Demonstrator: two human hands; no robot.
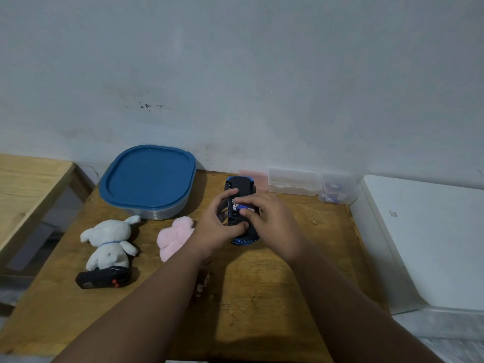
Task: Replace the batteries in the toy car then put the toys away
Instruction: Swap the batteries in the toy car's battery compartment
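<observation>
The fingertips (244, 212) of the right hand (272, 221) are bent down onto a small blue-and-white cylindrical battery (242, 206), and thumb and forefinger pinch it where it lies across the black underside of the car. The other right fingers are curled loosely beside it. The left hand (216, 227) is wrapped round the blue plastic toy car (239, 185) from its left side, with the fingers (230, 192) hooked over the upturned chassis and the thumb pressed against the nearer end.

The car is upside down, held just above or on the light brown wooden table (262, 289), a little right of its middle; I cannot tell whether it touches the wood. Both bare forearms reach in from the bottom edge.

Just left of the left wrist lies a fluffy pink plush toy (174, 235), and further left a white plush rabbit with a blue collar (108, 242), with a black remote control with red buttons (103, 279) against its near side. Behind these stands a clear square tub with a blue lid (149, 179).

Along the wall behind the car stand a pink plastic box (255, 176), a clear lidded plastic box (293, 180) and a smaller clear box holding small batteries (337, 192)
</observation>
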